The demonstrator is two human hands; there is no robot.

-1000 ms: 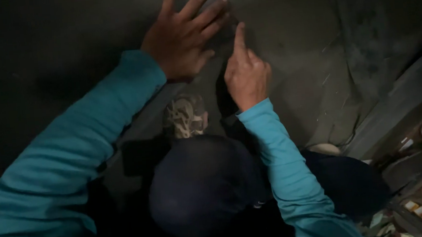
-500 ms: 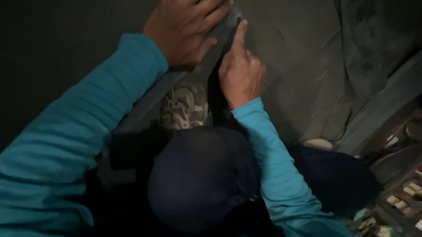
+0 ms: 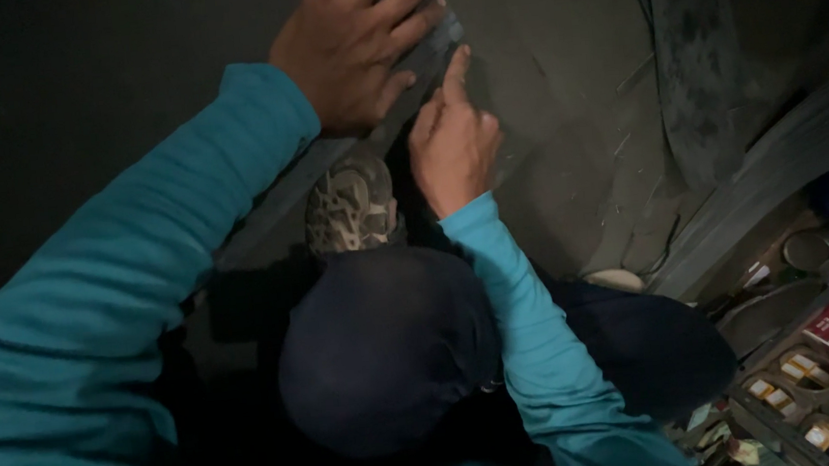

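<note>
Left hand (image 3: 353, 55) lies flat, fingers spread, on a dark grey flat panel (image 3: 439, 44), gripping nothing. Right hand (image 3: 454, 141) presses its index fingertip to the same panel, other fingers curled, empty.

The scene is dim, lit weakly from the right, where the grey dusty floor (image 3: 573, 122) catches the most light. The whole left edge sinks into near-black shadow. Teal knit sleeves (image 3: 143, 284) stay readable, slightly soft. The rounded navy knee (image 3: 384, 349) is almost featureless. No glare; fine grain throughout.

Bare grey surface (image 3: 566, 152) right of right hand (image 3: 455, 146)
</note>
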